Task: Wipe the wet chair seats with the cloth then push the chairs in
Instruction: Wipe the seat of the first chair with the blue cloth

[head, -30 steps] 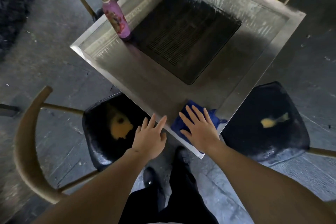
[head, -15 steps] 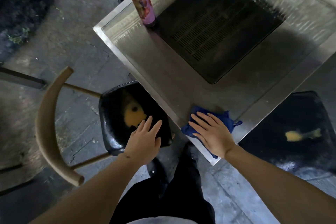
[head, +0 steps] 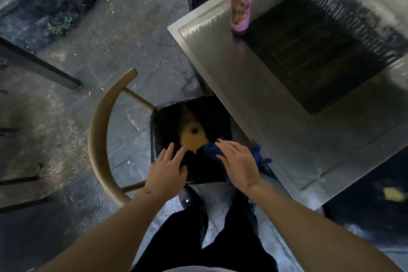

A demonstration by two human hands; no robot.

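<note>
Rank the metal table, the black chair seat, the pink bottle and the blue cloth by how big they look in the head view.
1. metal table
2. black chair seat
3. pink bottle and blue cloth: look similar, and the right hand covers part of the cloth, so unranked.

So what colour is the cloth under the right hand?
Dark blue cloth, clearest in the head view.

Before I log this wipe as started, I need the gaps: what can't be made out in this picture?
- Cloth: head view, mostly hidden under the right hand; whether it touches the seat is unclear.
- Second chair seat: cut off by the right edge, partly hidden behind the table, blurred; wetness unreadable.
- Bottle: top cut off by the upper edge, label blurred.
- Left hand: contact with the seat cannot be told.
</note>
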